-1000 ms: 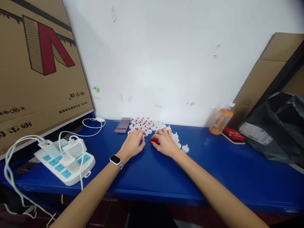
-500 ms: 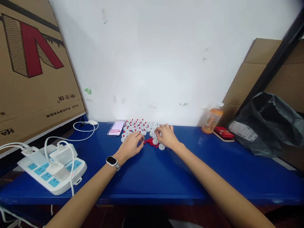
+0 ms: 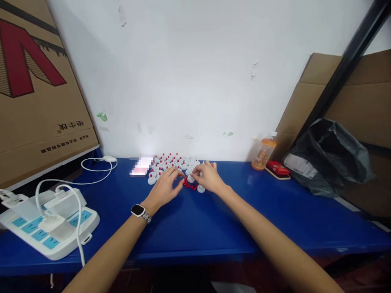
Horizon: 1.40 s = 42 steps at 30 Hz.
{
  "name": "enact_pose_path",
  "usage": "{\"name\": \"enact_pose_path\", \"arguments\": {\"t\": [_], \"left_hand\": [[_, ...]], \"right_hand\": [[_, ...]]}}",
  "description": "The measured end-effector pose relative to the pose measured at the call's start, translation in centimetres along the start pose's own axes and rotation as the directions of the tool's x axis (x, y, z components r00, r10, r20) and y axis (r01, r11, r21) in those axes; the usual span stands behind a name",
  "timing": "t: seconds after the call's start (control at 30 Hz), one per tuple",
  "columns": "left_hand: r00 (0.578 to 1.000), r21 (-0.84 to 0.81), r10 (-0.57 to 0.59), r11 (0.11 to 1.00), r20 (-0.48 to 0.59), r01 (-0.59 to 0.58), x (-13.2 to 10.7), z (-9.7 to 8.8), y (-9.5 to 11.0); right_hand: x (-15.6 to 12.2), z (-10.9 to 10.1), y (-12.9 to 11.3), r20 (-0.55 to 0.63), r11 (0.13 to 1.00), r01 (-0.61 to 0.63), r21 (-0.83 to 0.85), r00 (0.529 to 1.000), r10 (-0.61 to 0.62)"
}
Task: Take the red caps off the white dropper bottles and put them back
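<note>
My right hand (image 3: 209, 177) is closed, with thumb and fingers pinched at a white round cap (image 3: 190, 179) above the small pile of loose red tips (image 3: 190, 185). Left of that pile is my left hand (image 3: 165, 185), its thumb and index finger curved and apart with nothing visible between them. A watch (image 3: 138, 210) is on the left wrist. Behind the hands stand several white caps with red tips (image 3: 166, 158). White caps without red tips (image 3: 192, 162) are grouped to their right, partly covered by my right hand. One more white cap (image 3: 200, 189) lies just below that hand.
On the blue table (image 3: 195, 228), a white power strip (image 3: 51, 240) with plugs and cables takes up the left. At the right are an orange drink bottle (image 3: 264, 154), a red packet on a phone (image 3: 277, 169) and a dark plastic bag (image 3: 326, 158). A wall rises behind.
The view has shifted, so most things appear further left. My right hand has come closer to my left, and its fingers are now at a cap over the red pile.
</note>
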<state>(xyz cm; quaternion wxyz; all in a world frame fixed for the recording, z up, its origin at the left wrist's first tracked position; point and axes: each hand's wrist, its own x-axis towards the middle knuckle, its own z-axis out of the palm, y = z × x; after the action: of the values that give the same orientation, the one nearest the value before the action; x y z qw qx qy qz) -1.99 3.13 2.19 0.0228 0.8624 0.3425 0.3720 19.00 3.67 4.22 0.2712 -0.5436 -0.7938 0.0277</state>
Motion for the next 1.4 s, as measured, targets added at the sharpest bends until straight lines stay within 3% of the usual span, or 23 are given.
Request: {"name": "enact_pose_path", "arguments": {"t": [0.13,0.33,0.43,0.57,0.7,0.87,1.0,1.1,1.23,1.4], "left_hand": [[1.000,-0.046,-0.018,0.999,0.001,0.018,0.2,0.2,0.1],[0.992,-0.126,-0.030,0.991,0.121,0.045,-0.2,0.4,-0.2],[0.989,-0.118,-0.060,0.990,0.134,0.076,-1.2,-0.3,-0.5],[0.978,-0.087,-0.102,0.989,0.184,0.119,-2.3,-0.9,-0.4],[0.975,-0.069,-0.068,0.994,0.211,0.084,-2.5,-0.8,0.1],[0.974,-0.070,-0.061,0.994,0.220,0.078,-2.5,-0.6,0.2],[0.976,-0.067,-0.076,0.994,0.203,0.092,-2.6,-0.7,-0.1],[0.980,-0.079,-0.081,0.992,0.181,0.097,-2.6,-0.7,0.0],[0.982,-0.099,-0.096,0.989,0.164,0.113,-2.7,-0.4,0.5],[0.981,-0.111,-0.130,0.983,0.141,0.147,-2.6,0.0,0.6]], "right_hand": [[0.0,-0.7,-1.0,-0.062,0.997,-0.007,0.080,0.998,0.012],[-1.2,-1.5,-2.2,-0.061,0.985,0.041,0.165,0.998,-0.031],[-2.8,-1.8,-1.5,-0.027,0.991,0.119,0.067,0.993,-0.117],[-4.5,-1.5,-0.4,0.113,0.950,0.274,-0.148,0.959,-0.259],[-4.4,-0.5,-0.2,0.143,0.918,0.309,-0.247,0.949,-0.281],[-3.4,0.3,-0.1,0.140,0.916,0.311,-0.253,0.949,-0.284],[-2.7,0.3,-0.1,0.047,0.958,0.269,-0.099,0.963,-0.266],[-2.1,0.4,-0.6,-0.093,0.973,0.165,0.163,0.984,-0.151],[-1.1,1.6,-2.1,-0.197,0.865,0.094,0.493,0.980,0.006],[0.0,4.1,-4.3,-0.237,0.693,0.031,0.720,0.950,0.203]]}}
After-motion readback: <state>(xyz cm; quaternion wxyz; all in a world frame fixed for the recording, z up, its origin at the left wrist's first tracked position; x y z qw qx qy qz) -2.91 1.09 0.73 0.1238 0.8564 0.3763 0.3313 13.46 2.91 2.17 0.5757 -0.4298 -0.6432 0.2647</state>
